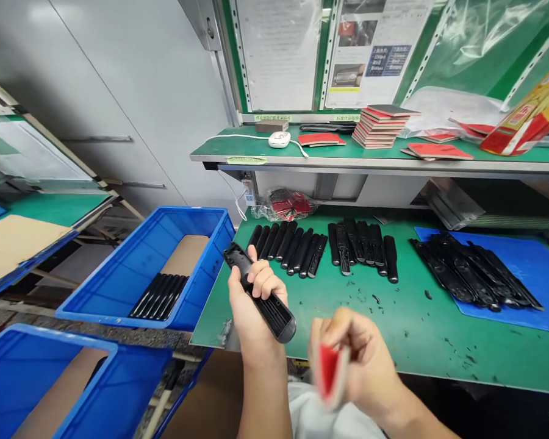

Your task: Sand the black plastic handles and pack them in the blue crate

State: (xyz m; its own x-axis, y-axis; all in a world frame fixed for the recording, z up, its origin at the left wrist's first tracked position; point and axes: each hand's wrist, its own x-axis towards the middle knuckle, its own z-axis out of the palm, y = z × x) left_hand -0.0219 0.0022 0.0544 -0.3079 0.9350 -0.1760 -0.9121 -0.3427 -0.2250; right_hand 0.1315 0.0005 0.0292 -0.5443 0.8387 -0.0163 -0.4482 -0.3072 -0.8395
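My left hand (252, 305) is closed around a long black plastic housing (261, 294), held slanted over the front left corner of the green bench (393, 323). My right hand (354, 356) is closed on a small red pad (329, 373), blurred by motion, just right of the housing's lower end. Rows of similar black housings (288, 247) lie on the bench beyond my hands.
A second row of black parts (363, 247) and a heap of them on a blue mat (526, 274) lie to the right. Blue crates (150, 268) stand at the left, one holding black parts. A stack of red pads (379, 127) sits on the upper shelf.
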